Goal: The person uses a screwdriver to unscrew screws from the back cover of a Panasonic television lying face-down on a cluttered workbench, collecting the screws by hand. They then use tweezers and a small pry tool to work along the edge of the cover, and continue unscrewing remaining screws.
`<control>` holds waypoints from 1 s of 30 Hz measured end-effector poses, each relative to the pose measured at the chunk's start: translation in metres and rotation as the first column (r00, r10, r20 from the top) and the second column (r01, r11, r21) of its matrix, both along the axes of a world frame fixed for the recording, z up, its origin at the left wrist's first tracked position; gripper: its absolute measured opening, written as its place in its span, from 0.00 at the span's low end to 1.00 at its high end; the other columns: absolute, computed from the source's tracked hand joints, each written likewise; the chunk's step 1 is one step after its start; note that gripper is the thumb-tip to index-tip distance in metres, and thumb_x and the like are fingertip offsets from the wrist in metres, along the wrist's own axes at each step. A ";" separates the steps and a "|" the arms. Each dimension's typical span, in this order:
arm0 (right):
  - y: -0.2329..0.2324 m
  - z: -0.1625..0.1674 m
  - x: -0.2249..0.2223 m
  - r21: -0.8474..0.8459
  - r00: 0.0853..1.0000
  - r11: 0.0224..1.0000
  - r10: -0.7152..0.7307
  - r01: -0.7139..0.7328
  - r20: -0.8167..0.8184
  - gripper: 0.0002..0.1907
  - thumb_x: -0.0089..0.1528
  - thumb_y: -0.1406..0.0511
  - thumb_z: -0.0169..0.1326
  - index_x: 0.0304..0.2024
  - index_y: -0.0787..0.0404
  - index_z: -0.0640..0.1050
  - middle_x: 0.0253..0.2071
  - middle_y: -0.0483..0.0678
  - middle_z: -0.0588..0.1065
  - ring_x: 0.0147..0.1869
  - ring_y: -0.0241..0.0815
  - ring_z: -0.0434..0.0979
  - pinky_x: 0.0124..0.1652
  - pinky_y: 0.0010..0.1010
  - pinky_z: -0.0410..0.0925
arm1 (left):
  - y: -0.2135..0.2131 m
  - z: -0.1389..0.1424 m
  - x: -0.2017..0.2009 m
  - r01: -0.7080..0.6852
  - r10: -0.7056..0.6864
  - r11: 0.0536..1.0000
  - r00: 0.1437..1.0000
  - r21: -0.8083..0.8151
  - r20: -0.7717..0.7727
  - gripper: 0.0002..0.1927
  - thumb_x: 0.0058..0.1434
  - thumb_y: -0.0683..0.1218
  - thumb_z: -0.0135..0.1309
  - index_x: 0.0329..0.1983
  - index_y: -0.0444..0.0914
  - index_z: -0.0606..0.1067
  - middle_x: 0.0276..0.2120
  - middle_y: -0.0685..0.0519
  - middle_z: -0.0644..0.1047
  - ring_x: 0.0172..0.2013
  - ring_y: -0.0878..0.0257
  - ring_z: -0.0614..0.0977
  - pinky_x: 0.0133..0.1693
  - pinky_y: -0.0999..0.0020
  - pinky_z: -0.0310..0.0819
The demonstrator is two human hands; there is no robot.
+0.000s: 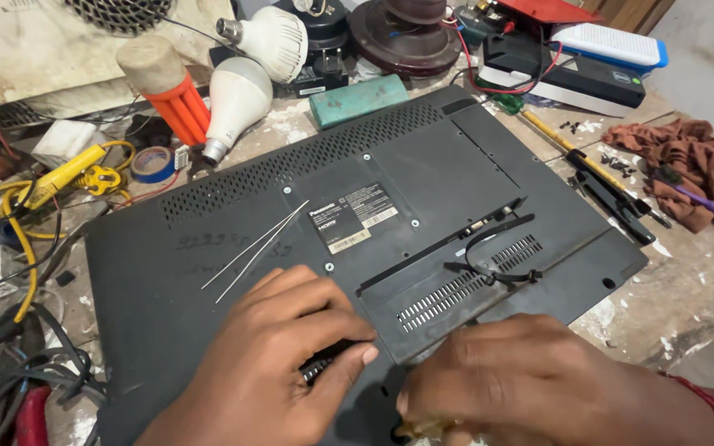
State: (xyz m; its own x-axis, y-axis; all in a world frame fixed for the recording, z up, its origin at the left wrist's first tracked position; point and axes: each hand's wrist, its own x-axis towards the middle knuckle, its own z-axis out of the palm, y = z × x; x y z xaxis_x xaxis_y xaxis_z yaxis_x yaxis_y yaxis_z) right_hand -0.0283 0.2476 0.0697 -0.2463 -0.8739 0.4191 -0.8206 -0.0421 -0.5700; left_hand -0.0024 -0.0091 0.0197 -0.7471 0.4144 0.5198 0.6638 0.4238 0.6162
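Head view, left to right: tangled cables (pixel 10 248) and a roll of blue tape (pixel 152 163) lie at the far left, with two white bulbs (pixel 241 99) beyond. The black television back cover (pixel 423 173) lies face down across the table (pixel 696 289), thin metal tweezers (pixel 259 241) resting on it. The left hand (pixel 278 363) presses on the cover's near edge, fingers curled over a small dark part, though whether it grips it I cannot tell. Just beside it, the right hand (pixel 530 380) is closed over something pale at the near edge, mostly hidden. A yellow-handled screwdriver (pixel 576 153) lies far right, near a brown rag (pixel 696 169). It looks like work at the cover's lower edge; the next move would need a steady hold there.
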 end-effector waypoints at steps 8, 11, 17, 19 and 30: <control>0.010 -0.007 -0.009 0.049 0.990 0.989 0.138 -0.139 0.012 0.14 0.73 0.64 0.51 0.55 0.68 0.76 0.53 0.57 0.78 0.53 0.52 0.86 0.49 0.37 0.79 | -0.002 -0.002 -0.001 0.071 -0.093 0.991 0.976 0.116 0.197 0.08 0.53 0.44 0.64 0.36 0.39 0.82 0.34 0.55 0.80 0.42 0.60 0.80 0.45 0.67 0.73; 0.007 -0.005 -0.008 0.048 0.988 0.987 0.156 -0.156 0.007 0.13 0.73 0.64 0.50 0.56 0.68 0.75 0.54 0.56 0.78 0.52 0.50 0.85 0.49 0.36 0.79 | -0.003 0.000 0.000 0.209 -0.252 0.959 0.937 0.190 0.242 0.12 0.52 0.45 0.66 0.39 0.37 0.82 0.39 0.52 0.79 0.47 0.58 0.79 0.51 0.63 0.69; 0.001 0.013 0.004 0.051 0.993 0.994 0.102 -0.099 -0.066 0.15 0.65 0.66 0.52 0.53 0.66 0.77 0.52 0.56 0.77 0.54 0.55 0.79 0.52 0.43 0.72 | 0.012 -0.002 0.009 0.221 -0.243 0.969 0.930 0.111 0.275 0.20 0.43 0.47 0.70 0.39 0.36 0.80 0.41 0.53 0.78 0.50 0.58 0.77 0.55 0.59 0.60; -0.001 0.018 0.013 0.053 0.998 0.998 0.044 -0.041 -0.047 0.17 0.61 0.70 0.53 0.53 0.64 0.77 0.52 0.54 0.76 0.55 0.54 0.77 0.54 0.43 0.70 | 0.016 -0.002 0.015 0.211 -0.249 0.964 0.926 0.160 0.284 0.18 0.42 0.46 0.71 0.35 0.36 0.79 0.39 0.53 0.78 0.49 0.59 0.77 0.53 0.60 0.62; -0.002 0.008 0.045 -0.047 0.974 0.976 -0.208 0.213 0.090 0.23 0.61 0.74 0.63 0.58 0.58 0.79 0.39 0.48 0.72 0.42 0.42 0.76 0.40 0.32 0.71 | 0.033 0.009 0.028 0.200 -0.234 0.970 0.921 0.136 0.310 0.16 0.42 0.45 0.77 0.30 0.38 0.81 0.25 0.56 0.73 0.35 0.60 0.76 0.42 0.62 0.69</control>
